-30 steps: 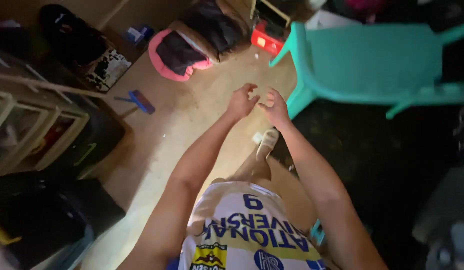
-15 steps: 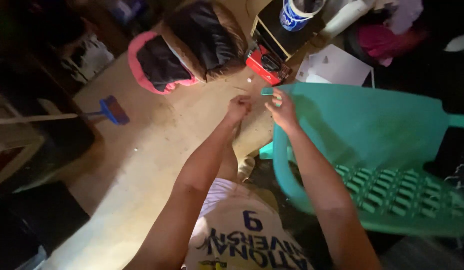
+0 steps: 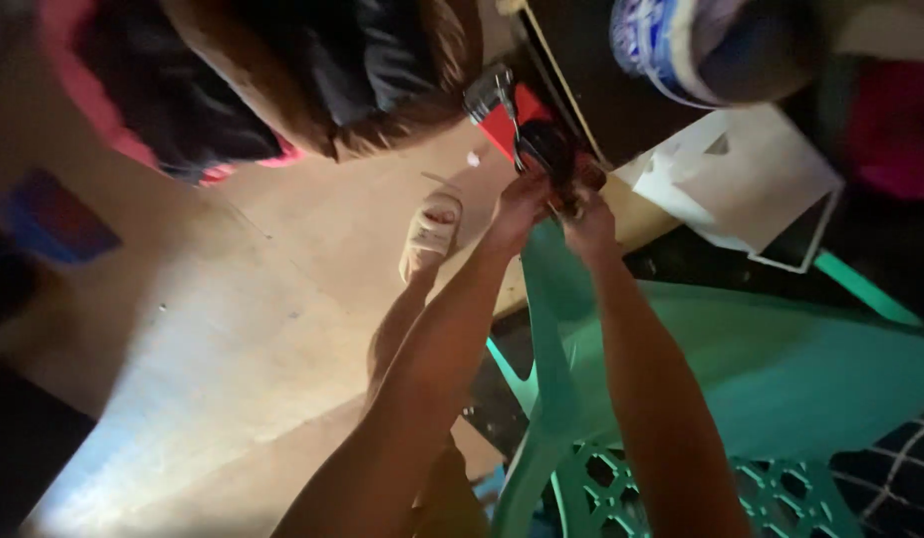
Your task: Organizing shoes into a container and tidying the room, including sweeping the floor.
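The setting is a dim, cluttered room with a bare tan floor [image 3: 233, 329] lit by a patch of light from above. Both hands reach forward over the teal moulded-plastic chair [image 3: 741, 369], which serves here as the landmark. The left hand [image 3: 520, 204] and the right hand [image 3: 586, 221] meet just beyond the chair's upper edge, on a small red box-shaped object with dark parts on top [image 3: 527, 125] that lies on the floor against a dark cabinet [image 3: 601, 85]. The fingers of both hands curl around the dark part at the near end of the object; the picture is blurred, so whether the grasp is firm or only a touch cannot be told. Judged by its form, the object is rigid, compact and probably light enough for one hand; the red body offers the safest hold, since the dark parts may be loose or projecting. Open room is limited: the cabinet edge stands beyond the chair, white paper sheets [image 3: 741, 179] lie to its right, and a brown and black bundle with pink trim [image 3: 312, 70] lies to its left. Clear floor lies left of the chair, beside the person's foot in a pale sandal [image 3: 429, 234].
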